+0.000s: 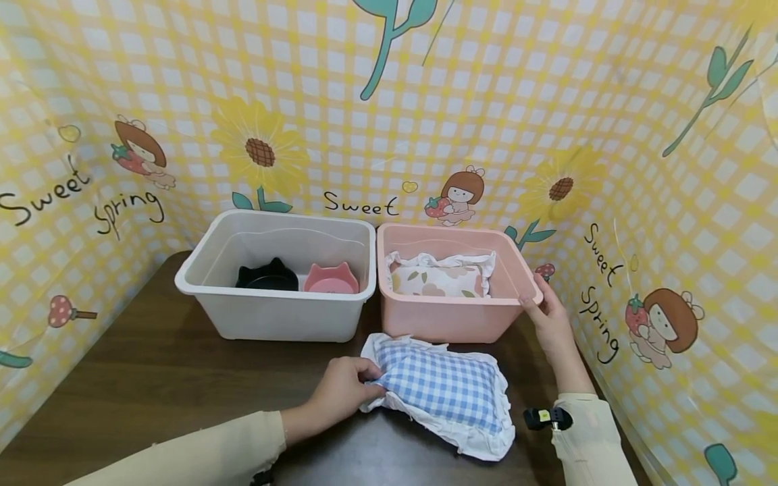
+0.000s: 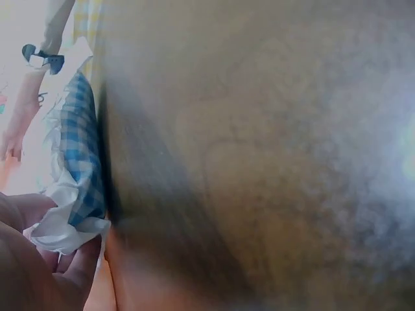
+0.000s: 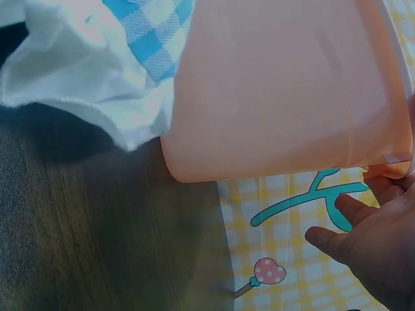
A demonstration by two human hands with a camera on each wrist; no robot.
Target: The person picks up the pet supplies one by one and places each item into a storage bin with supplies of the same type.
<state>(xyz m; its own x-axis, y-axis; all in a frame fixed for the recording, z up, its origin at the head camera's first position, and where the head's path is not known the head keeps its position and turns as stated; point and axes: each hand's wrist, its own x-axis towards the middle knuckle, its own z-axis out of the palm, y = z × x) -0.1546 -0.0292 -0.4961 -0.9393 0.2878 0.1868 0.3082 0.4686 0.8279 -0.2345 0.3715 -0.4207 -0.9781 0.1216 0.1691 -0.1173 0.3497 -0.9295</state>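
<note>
My left hand [image 1: 343, 391] pinches the ruffled left edge of a small blue-and-white checked pillow [image 1: 446, 381]. In the left wrist view, the white ruffle [image 2: 61, 227] is bunched between thumb and fingers. My right hand [image 1: 552, 324] holds the front right corner of a pink bin [image 1: 450, 320] by its rim. From the right wrist, some fingers [image 3: 353, 210] show just below that rim, and the checked pillow's corner [image 3: 155, 39] hangs in front of the bin wall. Inside the pink bin lies a floral pillow [image 1: 437, 280] with a white ruffle.
A white bin [image 1: 282, 317] stands left of the pink one, holding a black cat-eared bowl [image 1: 267, 277] and a pink cat-eared bowl [image 1: 331, 278]. Both stand on a dark wooden table [image 1: 164, 378]. Yellow checked cloth [image 1: 340, 135] with printed figures walls the back and sides.
</note>
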